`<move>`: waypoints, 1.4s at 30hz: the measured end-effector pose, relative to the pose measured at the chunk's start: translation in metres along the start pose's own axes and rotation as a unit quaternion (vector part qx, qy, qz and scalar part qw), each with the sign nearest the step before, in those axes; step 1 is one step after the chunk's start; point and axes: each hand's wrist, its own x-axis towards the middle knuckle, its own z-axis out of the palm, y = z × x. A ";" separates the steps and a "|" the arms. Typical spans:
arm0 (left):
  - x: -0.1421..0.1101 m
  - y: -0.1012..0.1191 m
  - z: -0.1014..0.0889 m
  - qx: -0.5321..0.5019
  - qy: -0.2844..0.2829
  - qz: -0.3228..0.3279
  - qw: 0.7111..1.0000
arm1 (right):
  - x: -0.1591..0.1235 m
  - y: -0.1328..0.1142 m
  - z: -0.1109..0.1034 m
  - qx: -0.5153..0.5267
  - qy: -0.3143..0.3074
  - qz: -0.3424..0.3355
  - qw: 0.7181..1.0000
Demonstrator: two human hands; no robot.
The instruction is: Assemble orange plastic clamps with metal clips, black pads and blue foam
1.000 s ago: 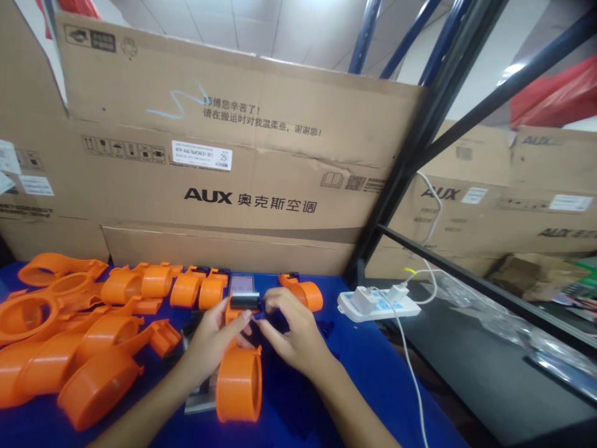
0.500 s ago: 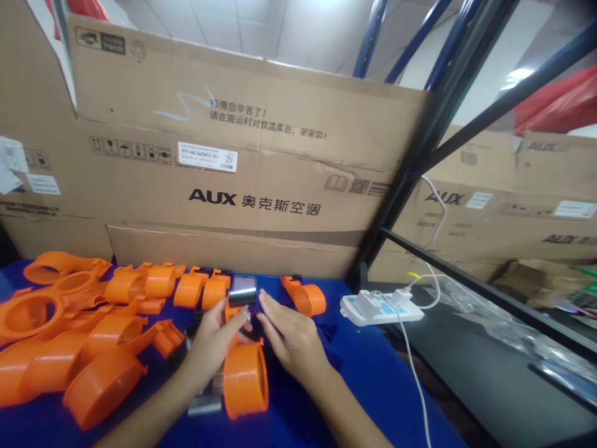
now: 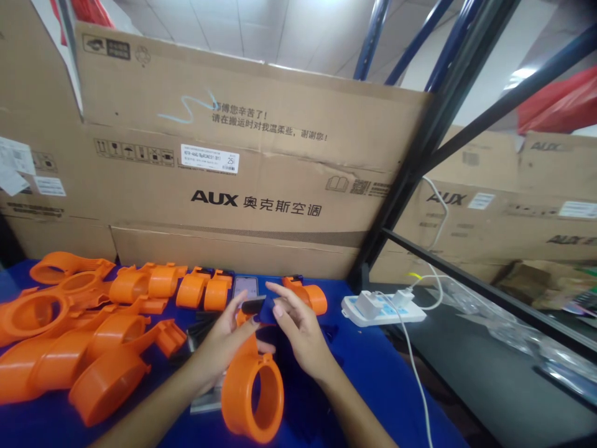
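My left hand (image 3: 222, 339) is closed around the narrow upper end of an orange plastic ring part (image 3: 277, 404). The part's wide ring hangs below the fingers, its opening turned towards the right. A black piece (image 3: 253, 305) sits at its upper end, by my left thumb. My right hand (image 3: 303, 333) pinches a small dark blue piece (image 3: 267, 311) beside that end, thumb against it and index finger raised. Where the blue piece meets the orange part is hidden by the fingers.
Many similar orange ring parts (image 3: 107, 379) lie on the blue-covered table (image 3: 373, 386) to the left and back. A phone (image 3: 245, 286) lies behind my hands. To the right are a white power strip (image 3: 385, 309) and a black rack post (image 3: 396, 205). Cardboard (image 3: 261, 242) stands behind.
The orange part has turned, so its ring opening now shows more and sits lower. The black piece has tilted. My right hand has rolled, its thumb and fingers now showing.
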 end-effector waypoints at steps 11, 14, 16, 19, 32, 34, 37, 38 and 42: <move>-0.006 0.000 0.000 0.056 -0.117 0.095 0.987 | -0.001 -0.001 0.009 0.119 -0.061 0.087 0.987; -0.008 0.005 0.004 0.092 -0.064 0.112 0.987 | -0.002 0.000 0.014 0.106 -0.054 0.098 0.988; -0.009 0.008 0.007 0.114 -0.032 0.112 0.987 | -0.003 -0.001 0.016 0.102 -0.054 0.103 0.988; -0.009 0.008 0.007 0.106 -0.020 0.089 0.990 | -0.003 -0.005 0.014 0.066 -0.051 0.085 0.993; 0.002 0.028 -0.006 -0.109 0.067 -0.030 0.991 | 0.005 0.024 -0.020 -0.526 0.015 0.012 0.851; 0.002 0.026 -0.005 -0.103 0.070 -0.017 0.992 | 0.004 0.027 -0.017 -0.525 0.009 0.025 0.851; 0.005 0.022 -0.004 -0.100 0.076 -0.002 0.992 | 0.006 0.027 -0.015 -0.512 0.029 0.032 0.858; 0.006 0.022 -0.004 -0.099 0.080 0.001 0.992 | 0.006 0.026 -0.016 -0.503 0.039 0.032 0.863; 0.009 0.019 -0.007 -0.106 0.090 0.004 0.990 | 0.009 0.019 -0.021 -0.401 0.083 0.030 0.912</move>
